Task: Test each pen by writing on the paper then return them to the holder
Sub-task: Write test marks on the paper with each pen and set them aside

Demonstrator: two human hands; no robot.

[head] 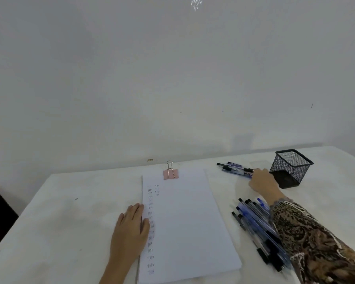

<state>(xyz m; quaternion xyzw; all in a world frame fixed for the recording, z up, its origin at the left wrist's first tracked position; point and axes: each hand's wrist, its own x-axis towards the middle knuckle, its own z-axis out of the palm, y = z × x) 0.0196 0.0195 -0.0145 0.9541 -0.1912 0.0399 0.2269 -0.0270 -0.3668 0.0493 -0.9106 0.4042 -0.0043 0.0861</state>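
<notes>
Patterned brown-and-black sleeve (316,242) fills the lower right corner, covering the person's right forearm as it reaches away across the white cloth-covered table (70,222). Under and beside that sleeve lies a loose pile of blue and black clear-barrelled ballpoint pens (254,222), their capped ends pointing left and away.

At the bottom centre, the left hand (131,224) lies flat, palm down, its fingers straight and pressed together. Its fingertips rest on the left edge of the white sheaf of paper (184,222). A column of small handwritten "Test" words runs down the paper's left margin, with a short second column near the top. A pink binder clip (170,173) with silver wire handles clamps the far edge of the paper.

Farther right, the right hand (261,181) rests on the near ends of a smaller bunch of blue and black pens (234,168) lying on the table. Its back faces the camera, so I cannot tell whether its fingers pinch a pen. Just right of this hand, the square black wire-mesh pen holder (289,169) stands upright. A plain white wall (152,78) rises behind the table.
</notes>
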